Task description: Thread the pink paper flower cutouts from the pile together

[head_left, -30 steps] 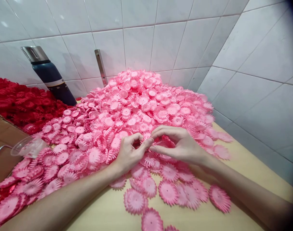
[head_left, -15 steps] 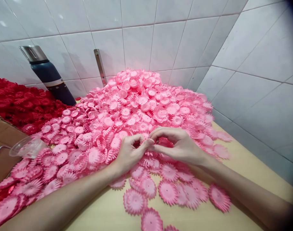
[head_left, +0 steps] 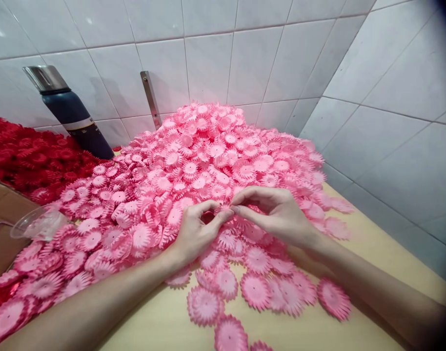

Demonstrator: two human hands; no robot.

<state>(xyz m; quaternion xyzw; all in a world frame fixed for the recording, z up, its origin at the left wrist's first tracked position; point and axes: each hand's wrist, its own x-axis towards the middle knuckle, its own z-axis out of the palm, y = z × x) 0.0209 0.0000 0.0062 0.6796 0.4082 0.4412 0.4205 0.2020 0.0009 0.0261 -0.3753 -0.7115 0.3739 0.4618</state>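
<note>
Pink flower (head_left: 223, 210) pinched between left hand (head_left: 195, 234) and right hand (head_left: 277, 214) at heap's (head_left: 208, 146) six o'clock edge, mid-handling, needing finer fingertip work next.

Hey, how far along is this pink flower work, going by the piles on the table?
Done: nothing clearly set aside as finished. In hand: the left hand and right hand meet fingertip to fingertip on one small pink paper flower piece. Left: a large heap of pink fringed paper flowers, loose ones on the beige table, and a red flower pile.
</note>
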